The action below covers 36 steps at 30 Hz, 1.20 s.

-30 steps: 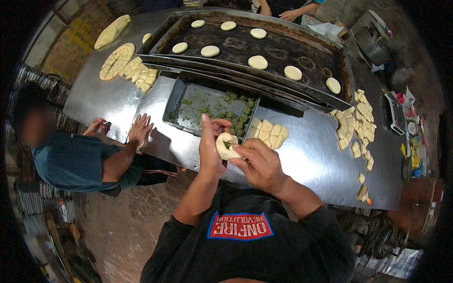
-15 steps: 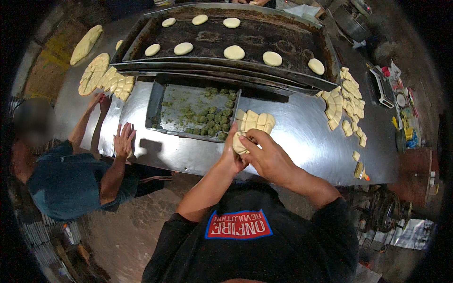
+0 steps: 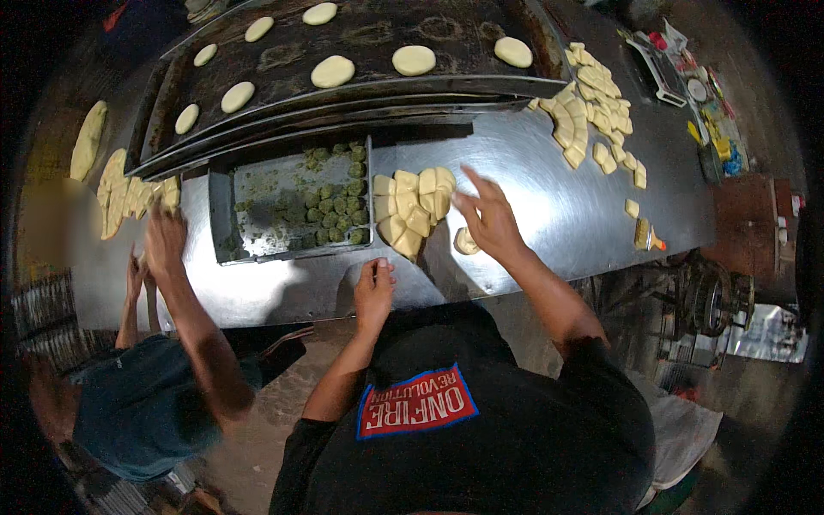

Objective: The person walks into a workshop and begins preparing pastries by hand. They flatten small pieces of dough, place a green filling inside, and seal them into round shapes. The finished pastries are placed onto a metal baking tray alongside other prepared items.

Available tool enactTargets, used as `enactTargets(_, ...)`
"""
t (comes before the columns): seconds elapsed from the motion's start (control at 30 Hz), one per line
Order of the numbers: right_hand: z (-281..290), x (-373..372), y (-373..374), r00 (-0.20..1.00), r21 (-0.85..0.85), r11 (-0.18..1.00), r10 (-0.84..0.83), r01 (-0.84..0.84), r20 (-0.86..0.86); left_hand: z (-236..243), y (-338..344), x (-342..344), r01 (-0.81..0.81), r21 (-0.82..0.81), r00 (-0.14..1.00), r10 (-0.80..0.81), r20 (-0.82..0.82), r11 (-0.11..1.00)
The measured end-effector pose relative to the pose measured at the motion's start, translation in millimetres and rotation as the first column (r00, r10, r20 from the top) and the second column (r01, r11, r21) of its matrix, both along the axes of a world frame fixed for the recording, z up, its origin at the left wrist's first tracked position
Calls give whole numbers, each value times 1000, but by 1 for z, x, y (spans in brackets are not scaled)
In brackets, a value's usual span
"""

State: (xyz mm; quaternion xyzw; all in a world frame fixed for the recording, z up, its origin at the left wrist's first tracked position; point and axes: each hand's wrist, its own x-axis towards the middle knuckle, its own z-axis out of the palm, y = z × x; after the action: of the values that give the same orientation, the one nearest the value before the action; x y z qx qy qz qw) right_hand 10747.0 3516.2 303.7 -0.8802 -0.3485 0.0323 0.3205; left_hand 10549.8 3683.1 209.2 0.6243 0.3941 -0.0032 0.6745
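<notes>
My right hand [image 3: 487,215] is over the steel table with its fingers apart and nothing in them, just right of a cluster of cut pale dough pieces [image 3: 403,204]. A small round of dough [image 3: 466,241] rests on the table beside its wrist. Near the table's front edge, my left hand [image 3: 374,293] has its fingers curled in, with nothing visible in them. Left of the dough cluster stands a metal tray [image 3: 292,256] with several green filling balls [image 3: 333,206] and green crumbs.
A dark baking tray [image 3: 390,39] with several flat dough rounds lies at the back. A co-worker [image 3: 142,403] handles dough at the left. More dough pieces [image 3: 592,94], a brush [image 3: 644,234] and a scale [image 3: 657,69] are on the right.
My hands have moved apart. The dough round they held is now on the table by my right hand. The view has shifted, and the co-worker's hand has reached to the dough.
</notes>
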Motion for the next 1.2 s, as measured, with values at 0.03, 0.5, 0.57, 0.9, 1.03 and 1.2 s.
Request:
enactTargets(0.03, -4, 5, 10, 996, 168, 984, -75, 66, 43, -2, -2, -3, -19, -40, 1000, 18, -8, 999)
enactTargets(0.5, -105, 33, -35, 932, -298, 943, 30, -146, -360, 36, 9, 73, 144, 427, 933, -267, 243, 893)
enactTargets(0.57, -80, 13, -48, 886, -585, 772, -63, -249, -459, 57, 26, 112, 216, 574, 903, -385, 190, 790)
enactTargets(0.9, 104, 97, 31, 831, -47, 904, 370, -426, -416, -59, 73, 201, 723, 656, 394, -651, -649, -217)
enactTargets(1.03, 145, 200, 69, 970, 147, 985, 52, -88, 236, -2, 56, 240, 933, 169, -57, -595, -801, -316)
enactTargets(1.2, 100, 259, 100, 976, -466, 885, 91, 12, 198, -8, 46, 211, 835, 483, 292, -529, -797, -265)
